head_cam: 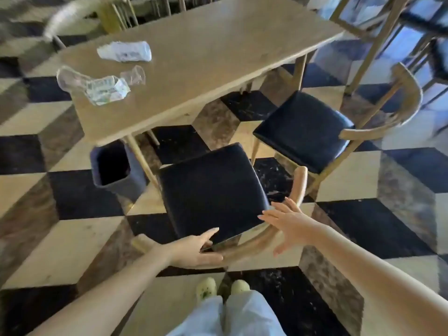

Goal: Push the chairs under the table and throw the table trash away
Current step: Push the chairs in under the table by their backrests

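A wooden table (218,44) stands ahead. Two crushed clear plastic bottles lie on its left part: one farther back (126,52), one near the front corner (97,87). The near chair (211,190), black seat with a curved wooden back, is pulled out in front of me. My left hand (196,251) rests against its backrest with fingers spread. My right hand (283,221) hovers open over the backrest's right side, holding nothing. A second chair (303,127) with the same black seat stands pulled out to the right.
A dark square trash bin (126,180) stands on the floor by the table's near left leg. Another chair back (72,15) shows beyond the table's far left. More chairs and table legs (378,32) crowd the upper right. The floor is checkered tile.
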### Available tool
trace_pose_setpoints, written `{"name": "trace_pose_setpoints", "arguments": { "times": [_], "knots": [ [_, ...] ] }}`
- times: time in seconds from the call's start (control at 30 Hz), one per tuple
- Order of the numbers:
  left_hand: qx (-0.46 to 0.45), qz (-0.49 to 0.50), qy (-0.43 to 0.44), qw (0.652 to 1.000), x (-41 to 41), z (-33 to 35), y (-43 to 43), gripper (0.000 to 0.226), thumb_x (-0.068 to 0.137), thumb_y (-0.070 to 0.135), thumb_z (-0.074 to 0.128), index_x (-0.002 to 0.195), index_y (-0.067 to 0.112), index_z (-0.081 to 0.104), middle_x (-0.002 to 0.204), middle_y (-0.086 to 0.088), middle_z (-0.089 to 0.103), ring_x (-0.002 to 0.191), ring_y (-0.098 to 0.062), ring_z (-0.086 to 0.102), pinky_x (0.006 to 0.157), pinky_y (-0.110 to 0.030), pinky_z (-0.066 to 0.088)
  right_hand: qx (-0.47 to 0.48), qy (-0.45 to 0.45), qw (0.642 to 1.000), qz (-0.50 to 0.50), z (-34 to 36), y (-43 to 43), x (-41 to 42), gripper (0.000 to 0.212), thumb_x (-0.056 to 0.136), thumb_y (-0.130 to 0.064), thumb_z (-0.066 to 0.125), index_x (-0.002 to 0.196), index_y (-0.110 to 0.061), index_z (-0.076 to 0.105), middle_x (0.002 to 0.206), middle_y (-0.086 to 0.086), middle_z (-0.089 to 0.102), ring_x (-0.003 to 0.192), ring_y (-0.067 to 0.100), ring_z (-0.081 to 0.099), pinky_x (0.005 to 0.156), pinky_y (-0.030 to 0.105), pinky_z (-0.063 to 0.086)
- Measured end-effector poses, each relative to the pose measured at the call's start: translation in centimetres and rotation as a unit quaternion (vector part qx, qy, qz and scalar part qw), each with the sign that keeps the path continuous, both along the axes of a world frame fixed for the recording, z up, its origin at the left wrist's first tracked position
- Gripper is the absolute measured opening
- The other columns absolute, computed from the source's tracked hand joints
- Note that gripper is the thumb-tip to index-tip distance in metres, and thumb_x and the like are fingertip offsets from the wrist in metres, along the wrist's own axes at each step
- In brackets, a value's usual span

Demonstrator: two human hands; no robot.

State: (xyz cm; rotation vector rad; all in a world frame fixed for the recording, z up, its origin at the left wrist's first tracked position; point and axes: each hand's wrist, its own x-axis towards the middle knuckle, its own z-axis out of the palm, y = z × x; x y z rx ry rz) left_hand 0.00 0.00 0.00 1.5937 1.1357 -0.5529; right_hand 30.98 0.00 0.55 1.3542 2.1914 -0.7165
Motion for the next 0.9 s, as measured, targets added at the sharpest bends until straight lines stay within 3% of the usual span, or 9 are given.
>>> {"name": "trace_pose_setpoints", "arguments": {
  "times": [0.07,0.13,0.23,0.3,0.47,0.9],
  "knots": [
    [0.064,-0.057,0.035,0.996,-0.3,-0.5,-1.5,0.095,0.066,0.077,0.054,0.145,0.044,0.013,0.143,0.012,0.045,0.124,-0.014,0.049,0.101,-0.031,0.041,0.059,-0.025,0.996,0.061,-0.3,0.4,-0.1,0.072,0.075,-0.060,0.060,0.138,-0.032,0.041,0.144,-0.006,0.043,0.138,0.021,0.030,0.116,0.049,0.010],
    [0.191,-0.082,0.062,0.976,-0.2,-1.1,-3.4,0.069,0.074,0.059,0.059,0.136,0.040,0.036,0.127,0.011,0.058,0.111,-0.014,0.057,0.094,-0.031,0.047,0.097,-0.036,0.989,0.108,-0.7,0.9,0.3,0.049,0.077,-0.055,0.058,0.120,-0.032,0.055,0.120,-0.008,0.061,0.114,0.018,0.053,0.107,0.041,0.029],
    [0.297,-0.058,0.070,0.950,0.6,-1.2,-4.0,0.035,0.081,0.045,0.059,0.114,0.033,0.056,0.105,0.007,0.068,0.091,-0.015,0.065,0.083,-0.030,0.052,0.090,-0.037,0.981,0.166,-0.7,2.4,0.5,0.045,0.077,-0.061,0.055,0.107,-0.028,0.060,0.097,-0.006,0.068,0.088,0.019,0.062,0.089,0.035,0.045],
    [0.323,-0.075,0.095,0.939,0.9,-1.1,-3.6,0.028,0.083,0.043,0.060,0.106,0.027,0.058,0.100,0.004,0.069,0.088,-0.017,0.066,0.079,-0.031,0.052,0.101,-0.046,0.976,0.190,-0.7,3.3,1.1,0.046,0.078,-0.063,0.055,0.103,-0.024,0.059,0.091,-0.004,0.068,0.082,0.020,0.062,0.084,0.036,0.048],
    [0.351,-0.074,0.140,0.923,2.2,-1.2,-4.1,0.029,0.084,0.038,0.064,0.108,0.022,0.059,0.100,0.001,0.071,0.087,-0.019,0.068,0.079,-0.031,0.052,0.120,-0.027,0.968,0.218,-0.4,3.4,1.7,0.042,0.081,-0.059,0.056,0.098,-0.021,0.058,0.089,-0.002,0.068,0.081,0.021,0.063,0.082,0.035,0.048],
    [0.350,-0.043,0.161,0.922,2.4,-1.6,4.8,0.032,0.085,0.035,0.065,0.113,0.020,0.058,0.104,-0.001,0.068,0.092,-0.020,0.067,0.084,-0.034,0.054,0.144,-0.026,0.966,0.212,-0.1,12.4,1.3,0.039,0.083,-0.055,0.058,0.095,-0.018,0.053,0.087,0.000,0.067,0.081,0.022,0.063,0.080,0.033,0.050]
  ]
}}
